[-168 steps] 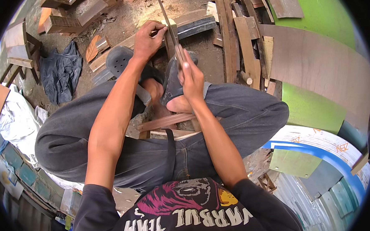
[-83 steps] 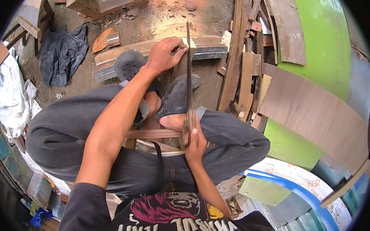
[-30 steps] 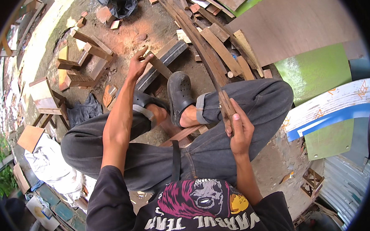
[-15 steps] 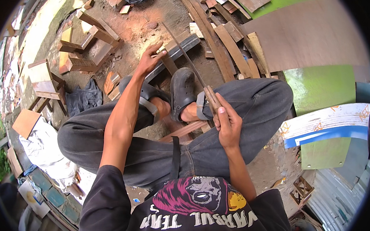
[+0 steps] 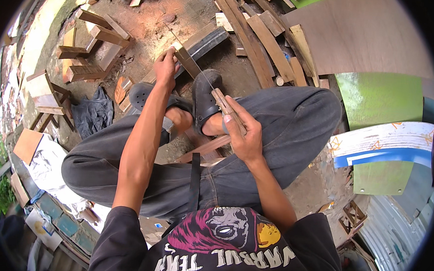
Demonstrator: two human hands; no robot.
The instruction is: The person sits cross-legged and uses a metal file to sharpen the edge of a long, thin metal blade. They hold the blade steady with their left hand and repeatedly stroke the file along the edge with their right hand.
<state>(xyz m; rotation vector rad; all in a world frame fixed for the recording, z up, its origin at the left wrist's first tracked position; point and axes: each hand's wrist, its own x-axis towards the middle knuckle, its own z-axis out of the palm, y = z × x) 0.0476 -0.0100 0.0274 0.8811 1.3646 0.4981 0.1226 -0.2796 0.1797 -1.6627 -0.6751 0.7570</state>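
My right hand (image 5: 244, 134) is closed round the wooden handle of a handsaw (image 5: 223, 102), whose thin blade shows nearly edge-on. The blade runs up and to the left along a short wooden block (image 5: 187, 61), which hides part of it, and its tip comes out beyond. Whether the teeth touch the wood I cannot tell. My left hand (image 5: 165, 66) grips the far end of that block with its fingers. Beneath the block a thicker beam (image 5: 208, 43) with a dark side lies slantwise on the ground. My dark clog (image 5: 207, 88) is close by the block's near end.
Several long boards (image 5: 268, 45) lie at the upper right beside a large brown panel (image 5: 359, 40). Wooden frames with short legs (image 5: 101, 48) stand at the upper left, near a black plastic bag (image 5: 94, 113). A reddish wooden strip (image 5: 204, 148) lies between my legs.
My right hand has brought the saw left and lower, so its blade now lines up with the block. My left hand has shifted slightly left and down, still at the block's end.
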